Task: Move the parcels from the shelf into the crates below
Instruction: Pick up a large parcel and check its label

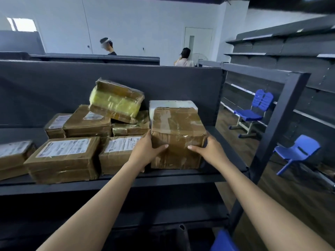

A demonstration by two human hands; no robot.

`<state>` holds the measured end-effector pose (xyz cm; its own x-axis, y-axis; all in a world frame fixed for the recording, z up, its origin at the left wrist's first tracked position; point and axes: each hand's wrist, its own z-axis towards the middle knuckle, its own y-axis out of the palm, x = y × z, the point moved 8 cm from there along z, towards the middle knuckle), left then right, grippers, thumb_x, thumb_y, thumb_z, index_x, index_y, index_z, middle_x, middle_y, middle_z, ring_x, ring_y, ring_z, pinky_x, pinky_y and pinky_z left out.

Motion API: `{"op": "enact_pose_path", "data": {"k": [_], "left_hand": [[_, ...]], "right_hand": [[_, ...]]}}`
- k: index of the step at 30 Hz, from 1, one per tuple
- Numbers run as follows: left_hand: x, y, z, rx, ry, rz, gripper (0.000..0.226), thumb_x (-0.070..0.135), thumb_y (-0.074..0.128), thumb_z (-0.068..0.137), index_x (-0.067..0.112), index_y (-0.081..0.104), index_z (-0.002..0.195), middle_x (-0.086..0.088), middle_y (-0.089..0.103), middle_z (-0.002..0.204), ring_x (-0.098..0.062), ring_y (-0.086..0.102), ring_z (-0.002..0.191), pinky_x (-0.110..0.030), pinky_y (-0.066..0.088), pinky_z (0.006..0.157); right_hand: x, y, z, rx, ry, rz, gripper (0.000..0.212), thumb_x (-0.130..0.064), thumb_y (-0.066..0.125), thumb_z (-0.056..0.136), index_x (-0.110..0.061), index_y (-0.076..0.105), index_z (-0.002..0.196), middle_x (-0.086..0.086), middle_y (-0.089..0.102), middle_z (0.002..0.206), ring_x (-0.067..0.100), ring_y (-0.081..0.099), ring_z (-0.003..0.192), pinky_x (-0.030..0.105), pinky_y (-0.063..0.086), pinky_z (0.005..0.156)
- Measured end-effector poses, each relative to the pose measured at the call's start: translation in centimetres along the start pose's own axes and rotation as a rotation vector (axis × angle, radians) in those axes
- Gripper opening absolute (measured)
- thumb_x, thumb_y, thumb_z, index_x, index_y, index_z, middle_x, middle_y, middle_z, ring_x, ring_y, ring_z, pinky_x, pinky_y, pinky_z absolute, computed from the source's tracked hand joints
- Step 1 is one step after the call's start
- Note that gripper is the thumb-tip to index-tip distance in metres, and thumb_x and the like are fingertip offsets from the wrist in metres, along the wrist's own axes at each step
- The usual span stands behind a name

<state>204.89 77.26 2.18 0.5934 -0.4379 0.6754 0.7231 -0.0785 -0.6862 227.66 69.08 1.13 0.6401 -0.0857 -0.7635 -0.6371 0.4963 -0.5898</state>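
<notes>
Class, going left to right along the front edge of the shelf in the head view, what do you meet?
In order: cut-off parcel → large labelled parcel → smaller labelled parcel → left hand → brown box, in the grip of both hands → right hand → shelf post.

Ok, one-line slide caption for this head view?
Picking: left hand and right hand grip a taped cardboard parcel on the grey shelf.
</notes>
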Motion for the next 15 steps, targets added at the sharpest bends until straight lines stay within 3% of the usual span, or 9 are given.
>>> {"op": "enact_pose_path", "data": {"k": [3,8,12,15], "left_hand": [[-0.9,0.7,0.8,-0.029,-0.026,-0.032,0.076,0.056,0.07,0.073,0.02,0.045,0.134,-0.002,0.062,0.124,-0.022,0.057,0.113,-0.031,0.047,0.085],[-0.9,0.9,1.0,-0.006,-0.027,-0.044,0.06,0.051,0.072,0.074,0.02,0.054,0.121,0.006,0.064,0.103,-0.016,0.06,0.097,-0.025,0.041,0.071],[-0.3,0.6,0.2,0.0,-0.027,-0.067,0.039,0.047,0.075,0.073,0.031,0.052,0.1,0.023,0.056,0.083,0.003,0.053,0.075,-0.012,0.036,0.057],[0.6,0.0,-1.1,0.013,0.013,-0.119,0.038,0.045,0.076,0.072,0.037,0.051,0.1,0.029,0.057,0.081,0.013,0.052,0.075,-0.008,0.036,0.058]], "right_hand": [[0.4,0.3,0.3,-0.076,0.01,0.079,0.04,-0.047,0.08,0.068,-0.049,0.051,0.096,-0.035,0.054,0.088,-0.018,0.049,0.076,0.004,0.04,0.057],[1.2,0.8,0.5,-0.128,0.018,0.13,0.054,-0.048,0.076,0.073,-0.027,0.056,0.119,-0.021,0.059,0.099,-0.001,0.053,0.09,0.01,0.039,0.07],[1.2,0.4,-0.5,-0.104,-0.004,0.129,0.049,-0.045,0.074,0.077,-0.017,0.061,0.115,-0.009,0.065,0.104,0.007,0.059,0.098,0.021,0.046,0.08],[0.7,-0.7,-1.9,-0.056,-0.037,0.112,0.048,-0.049,0.072,0.076,-0.017,0.063,0.11,-0.009,0.068,0.101,0.006,0.062,0.095,0.024,0.05,0.08]]}}
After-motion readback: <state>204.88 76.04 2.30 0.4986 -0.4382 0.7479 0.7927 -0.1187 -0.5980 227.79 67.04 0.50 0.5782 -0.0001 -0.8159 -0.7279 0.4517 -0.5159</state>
